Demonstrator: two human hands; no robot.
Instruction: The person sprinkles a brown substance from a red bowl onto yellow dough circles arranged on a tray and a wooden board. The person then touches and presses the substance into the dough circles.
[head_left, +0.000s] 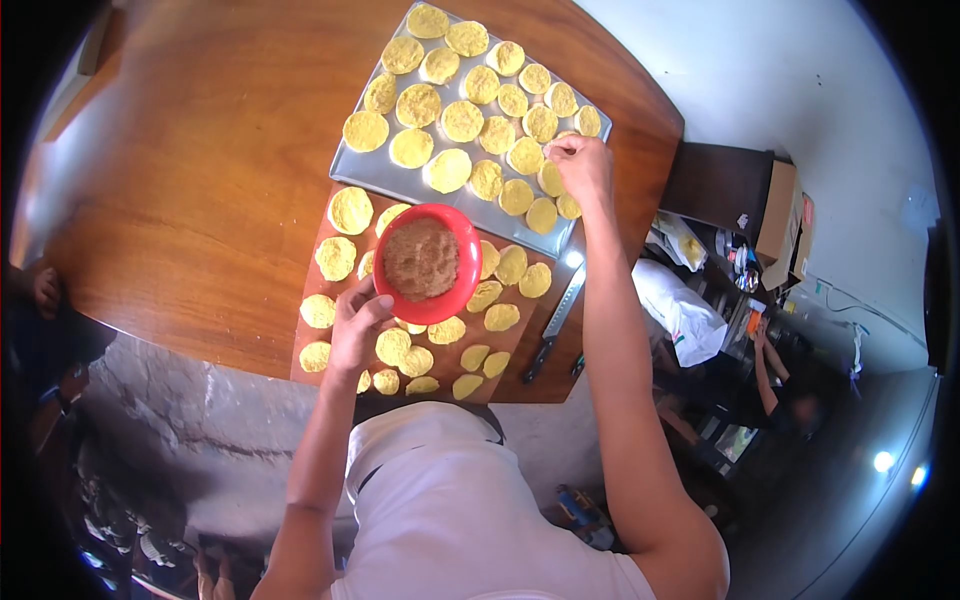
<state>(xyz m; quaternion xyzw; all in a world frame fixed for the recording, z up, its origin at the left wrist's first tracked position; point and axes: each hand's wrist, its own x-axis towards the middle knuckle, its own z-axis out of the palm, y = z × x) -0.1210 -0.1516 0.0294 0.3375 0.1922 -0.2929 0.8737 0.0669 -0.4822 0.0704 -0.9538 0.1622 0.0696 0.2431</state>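
Note:
My left hand (pixel 358 325) grips the rim of a red bowl (pixel 467 262) with brown, grainy powder (pixel 420 258) inside. The bowl is over a reddish-brown board (pixel 475 332), hiding part of it and some of the yellow-topped rounds (pixel 335 258) there. Above the right side of a metal tray (pixel 392 182), my right hand (pixel 583 168) has its fingertips pinched together close to a yellow round (pixel 551 179). Whatever is between those fingers is too small to tell. Several more yellow-topped rounds (pixel 447 170) lie in rows across the tray.
A knife with a black handle (pixel 540 358) lies right of the board on the wooden table (pixel 220 170). Another person's hand (pixel 46 288) shows at the left table edge. Beyond the right edge are a cardboard box (pixel 778 212), a white bag (pixel 680 310) and another person's arm (pixel 765 370).

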